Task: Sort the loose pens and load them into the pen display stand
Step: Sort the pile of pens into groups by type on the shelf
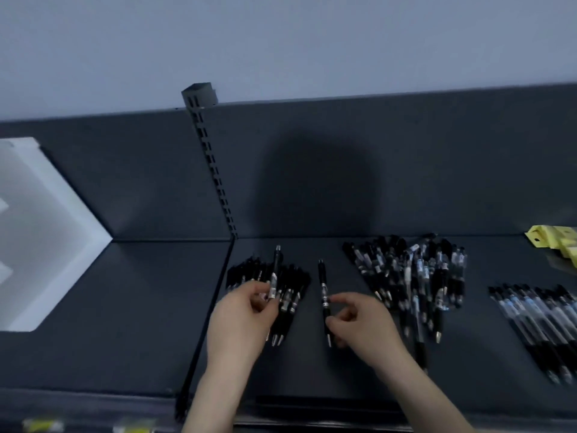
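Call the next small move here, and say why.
Probably lay the left pen onto the black pen group under it: the left hand pinches it right over that group, and the right hand holds a second pen beside it, likely next.

In left hand (pixel 240 320) grip: left pen (pixel 274 276), black, white band at the pinch. In right hand (pixel 362 326) grip: right pen (pixel 323 295), black, silver bands. Right of that grip: pile (pixel 412 276), black and clear. Below: shelf (pixel 140 307), dark grey.

One head-worn camera looks forward and down, apparently close above a dark shelf (pixel 134 307).
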`<action>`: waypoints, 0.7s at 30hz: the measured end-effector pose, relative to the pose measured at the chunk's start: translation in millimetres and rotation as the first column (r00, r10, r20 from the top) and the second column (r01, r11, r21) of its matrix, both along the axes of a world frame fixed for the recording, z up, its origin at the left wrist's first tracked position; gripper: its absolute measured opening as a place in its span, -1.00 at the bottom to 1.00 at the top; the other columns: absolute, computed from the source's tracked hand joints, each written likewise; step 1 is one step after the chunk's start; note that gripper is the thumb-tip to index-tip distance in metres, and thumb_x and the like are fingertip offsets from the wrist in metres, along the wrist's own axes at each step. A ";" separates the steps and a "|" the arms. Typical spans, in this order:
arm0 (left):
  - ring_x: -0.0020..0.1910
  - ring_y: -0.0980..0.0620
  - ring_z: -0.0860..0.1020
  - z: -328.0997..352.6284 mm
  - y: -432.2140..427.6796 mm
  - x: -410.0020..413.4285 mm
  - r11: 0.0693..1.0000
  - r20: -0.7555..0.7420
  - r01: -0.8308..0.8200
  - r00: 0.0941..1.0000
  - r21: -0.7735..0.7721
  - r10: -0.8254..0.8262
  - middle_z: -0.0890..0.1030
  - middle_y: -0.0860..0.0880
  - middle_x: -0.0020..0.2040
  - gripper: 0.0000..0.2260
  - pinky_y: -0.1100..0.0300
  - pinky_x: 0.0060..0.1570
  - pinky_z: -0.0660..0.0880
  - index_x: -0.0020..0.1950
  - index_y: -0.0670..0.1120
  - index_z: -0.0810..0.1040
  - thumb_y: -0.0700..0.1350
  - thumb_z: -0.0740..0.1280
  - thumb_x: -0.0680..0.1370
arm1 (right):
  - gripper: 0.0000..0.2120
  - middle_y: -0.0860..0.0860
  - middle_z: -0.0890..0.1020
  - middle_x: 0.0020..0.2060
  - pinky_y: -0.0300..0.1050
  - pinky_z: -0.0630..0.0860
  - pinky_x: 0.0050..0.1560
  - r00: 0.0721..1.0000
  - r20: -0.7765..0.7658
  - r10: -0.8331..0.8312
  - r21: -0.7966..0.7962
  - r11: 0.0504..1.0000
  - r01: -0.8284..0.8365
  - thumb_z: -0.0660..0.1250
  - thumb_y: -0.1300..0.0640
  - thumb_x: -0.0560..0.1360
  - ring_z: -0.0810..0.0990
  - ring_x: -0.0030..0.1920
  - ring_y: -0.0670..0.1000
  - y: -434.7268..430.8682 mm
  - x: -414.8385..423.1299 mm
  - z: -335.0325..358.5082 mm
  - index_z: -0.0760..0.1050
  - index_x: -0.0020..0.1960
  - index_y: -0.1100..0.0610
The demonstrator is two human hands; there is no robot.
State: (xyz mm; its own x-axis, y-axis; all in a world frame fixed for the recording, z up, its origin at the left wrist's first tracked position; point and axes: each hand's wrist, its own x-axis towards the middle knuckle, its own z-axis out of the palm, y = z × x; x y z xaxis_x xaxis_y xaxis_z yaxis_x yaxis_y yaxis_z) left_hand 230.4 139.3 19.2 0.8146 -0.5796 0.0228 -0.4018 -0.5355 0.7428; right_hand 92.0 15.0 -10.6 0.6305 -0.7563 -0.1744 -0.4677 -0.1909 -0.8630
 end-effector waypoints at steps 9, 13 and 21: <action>-0.24 0.18 0.56 -8.2 -6.6 -6.3 0.987 0.062 0.085 0.994 0.140 -0.094 0.59 0.13 -0.25 -0.84 0.25 -0.25 0.49 0.06 0.11 0.60 -0.01 0.37 0.49 | -0.70 -0.06 0.63 -0.39 -0.19 0.56 -0.20 0.993 -0.119 -0.017 -0.095 0.995 0.005 0.41 0.09 0.39 0.62 -0.33 -0.10 17.7 25.7 -10.4 0.57 0.12 -0.02; -0.07 0.10 0.57 -13.4 -17.1 -7.0 0.968 0.140 0.145 0.974 0.206 -0.176 0.62 0.08 -0.09 -0.78 0.23 -0.09 0.49 0.16 0.04 0.59 -0.04 0.35 0.51 | -0.79 -0.08 0.63 -0.31 -0.15 0.56 -0.14 0.987 -0.161 -0.005 -0.121 0.993 -0.015 0.42 0.05 0.40 0.62 -0.27 -0.08 20.1 30.5 -11.8 0.60 0.03 0.02; -0.02 0.09 0.56 -18.7 -21.3 -4.8 0.961 0.211 0.163 0.954 0.223 -0.211 0.61 0.06 -0.04 -0.78 0.24 -0.08 0.47 0.16 0.05 0.58 -0.04 0.34 0.52 | -0.73 -0.11 0.63 -0.27 -0.24 0.51 -0.12 0.986 -0.167 -0.024 -0.176 0.984 -0.006 0.35 0.15 0.40 0.60 -0.20 -0.11 19.1 26.9 -10.6 0.60 0.08 0.00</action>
State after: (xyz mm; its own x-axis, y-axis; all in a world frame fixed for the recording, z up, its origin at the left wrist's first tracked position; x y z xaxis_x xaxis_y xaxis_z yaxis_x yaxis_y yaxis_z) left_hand 225.7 118.0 0.5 0.6771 -0.7331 0.0641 -0.6566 -0.5626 0.5024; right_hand 119.0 34.1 -21.2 0.5967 -0.7899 -0.1413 -0.6050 -0.3271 -0.7259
